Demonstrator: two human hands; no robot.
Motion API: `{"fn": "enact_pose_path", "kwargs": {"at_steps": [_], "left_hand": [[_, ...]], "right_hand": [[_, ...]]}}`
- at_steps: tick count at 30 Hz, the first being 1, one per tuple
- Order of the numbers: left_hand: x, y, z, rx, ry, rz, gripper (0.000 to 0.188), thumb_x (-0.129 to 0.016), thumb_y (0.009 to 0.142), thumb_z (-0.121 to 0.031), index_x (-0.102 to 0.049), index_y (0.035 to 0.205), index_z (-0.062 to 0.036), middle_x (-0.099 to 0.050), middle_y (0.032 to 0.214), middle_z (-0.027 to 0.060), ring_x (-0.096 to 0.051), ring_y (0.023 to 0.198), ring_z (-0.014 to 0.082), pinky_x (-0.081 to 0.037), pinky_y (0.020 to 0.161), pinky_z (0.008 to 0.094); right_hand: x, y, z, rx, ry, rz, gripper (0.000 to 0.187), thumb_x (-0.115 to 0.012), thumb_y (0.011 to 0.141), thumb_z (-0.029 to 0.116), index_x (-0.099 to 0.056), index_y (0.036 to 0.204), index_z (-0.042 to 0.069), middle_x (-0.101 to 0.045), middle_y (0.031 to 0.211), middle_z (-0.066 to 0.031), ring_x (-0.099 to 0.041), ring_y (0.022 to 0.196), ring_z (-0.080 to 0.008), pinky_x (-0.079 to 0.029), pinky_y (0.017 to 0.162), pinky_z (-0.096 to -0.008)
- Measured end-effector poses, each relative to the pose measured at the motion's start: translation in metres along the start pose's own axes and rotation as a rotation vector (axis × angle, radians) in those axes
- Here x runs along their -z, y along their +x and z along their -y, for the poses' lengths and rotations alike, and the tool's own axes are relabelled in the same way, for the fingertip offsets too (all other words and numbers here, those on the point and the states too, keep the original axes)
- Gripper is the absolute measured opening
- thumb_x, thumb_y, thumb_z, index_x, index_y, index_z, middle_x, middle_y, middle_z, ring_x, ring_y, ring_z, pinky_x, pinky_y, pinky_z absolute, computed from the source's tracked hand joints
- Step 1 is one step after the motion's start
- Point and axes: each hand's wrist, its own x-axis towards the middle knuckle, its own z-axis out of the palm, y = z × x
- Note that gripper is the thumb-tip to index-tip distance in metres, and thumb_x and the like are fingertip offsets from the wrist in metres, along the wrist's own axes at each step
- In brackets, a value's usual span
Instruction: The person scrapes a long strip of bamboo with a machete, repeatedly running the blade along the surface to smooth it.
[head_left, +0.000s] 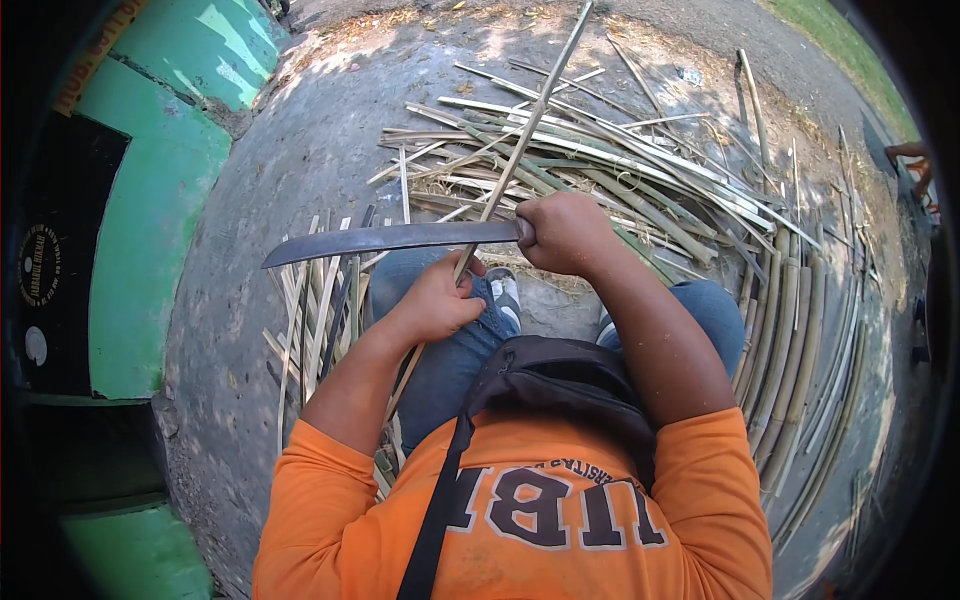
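Observation:
My right hand (568, 232) is closed round the handle of a machete (395, 238), whose long, slightly curved blade points to the left. The blade crosses a long, thin bamboo strip (520, 150) just above my left hand (440, 298). That hand is wrapped round the strip, which slants from beside my left thigh up to the far edge of the view. Whether the edge has bitten into the strip I cannot tell.
Ahead lies a heap of split bamboo strips (590, 150). More strips (318, 310) lie by my left leg, and whole bamboo poles (785, 340) to my right. A green wall (150, 210) stands at the left. Another person's arm (908, 150) shows at the right rim.

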Motion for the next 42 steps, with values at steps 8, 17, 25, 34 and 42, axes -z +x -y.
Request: {"fn": "enact_pose_path", "kwargs": {"at_steps": [8,17,25,34,42], "left_hand": [[0.001,0.003,0.004,-0.018,0.023,-0.009,0.04,-0.068,0.076,-0.003,-0.056,0.114,-0.004,-0.041,0.072,-0.0058,-0.039,0.065,0.0067,-0.036,0.06,0.0281],[0.001,0.006,0.006,-0.034,-0.03,0.002,0.034,-0.062,0.073,-0.002,-0.054,0.106,-0.0042,-0.041,0.073,-0.0045,-0.04,0.066,0.0091,-0.036,0.061,0.0294],[0.001,0.006,0.004,-0.023,-0.081,0.013,0.034,-0.062,0.074,0.001,-0.053,0.106,-0.0054,-0.041,0.073,-0.0057,-0.039,0.065,0.0068,-0.036,0.059,0.028],[-0.001,0.005,0.013,-0.058,-0.127,-0.005,0.034,-0.063,0.076,0.002,-0.052,0.106,-0.0055,-0.042,0.071,-0.0061,-0.039,0.061,0.0058,-0.034,0.054,0.0269],[-0.002,0.005,0.006,0.015,-0.185,0.0,0.035,-0.064,0.075,0.002,-0.052,0.107,-0.0048,-0.042,0.072,-0.0055,-0.039,0.062,0.0062,-0.034,0.055,0.0272]], "right_hand": [[-0.009,0.001,0.002,0.0,0.02,-0.014,0.015,-0.067,0.079,0.027,-0.073,0.085,0.014,-0.072,0.077,-0.0149,-0.071,0.078,-0.0381,-0.057,0.072,-0.0514],[-0.006,0.002,-0.005,0.002,-0.008,-0.05,0.013,-0.064,0.082,0.023,-0.069,0.08,0.011,-0.067,0.071,-0.0166,-0.067,0.072,-0.0414,-0.054,0.066,-0.0545],[-0.007,0.003,-0.013,0.0,0.021,-0.092,0.012,-0.062,0.083,0.021,-0.069,0.081,0.01,-0.066,0.072,-0.0181,-0.066,0.072,-0.0422,-0.053,0.067,-0.0551],[-0.008,0.004,0.007,-0.008,0.004,-0.042,0.015,-0.066,0.082,0.026,-0.073,0.085,0.013,-0.072,0.08,-0.0152,-0.072,0.08,-0.037,-0.057,0.074,-0.0513],[-0.011,0.004,-0.005,-0.028,0.093,-0.088,0.016,-0.062,0.084,0.024,-0.071,0.084,0.011,-0.069,0.078,-0.0175,-0.068,0.079,-0.0414,-0.056,0.073,-0.0528]]}}
